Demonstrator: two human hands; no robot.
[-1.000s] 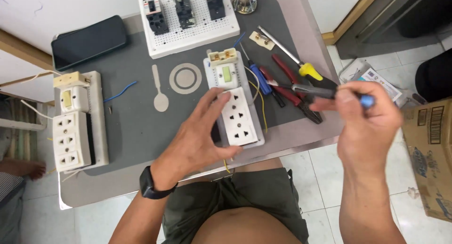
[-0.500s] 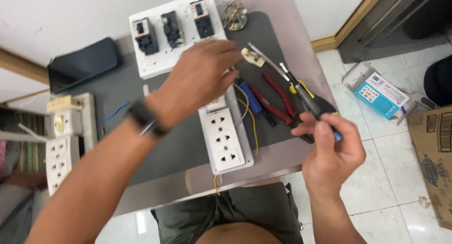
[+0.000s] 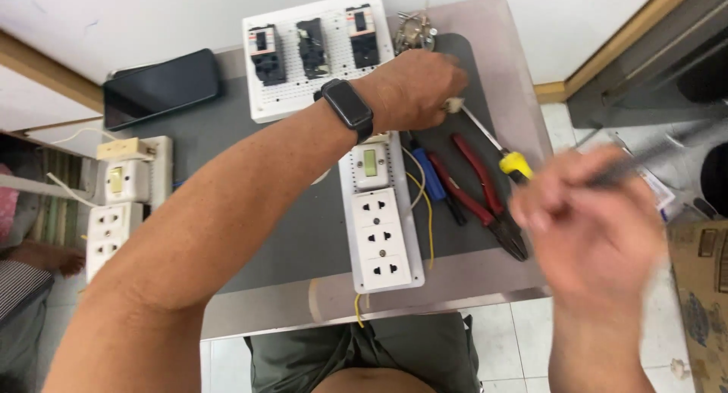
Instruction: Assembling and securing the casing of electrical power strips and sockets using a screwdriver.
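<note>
The left hand [image 3: 413, 90] reaches across the bench [image 3: 485, 283], its grip closed over a small white part [image 3: 454, 104]. The blurred right hand [image 3: 595, 230] is closed around a dark tool [image 3: 644, 162].

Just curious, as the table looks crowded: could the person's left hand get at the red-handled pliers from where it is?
Probably yes. The left hand rests just above the red-handled pliers, which lie uncovered on the grey mat; nothing lies between them.
</note>
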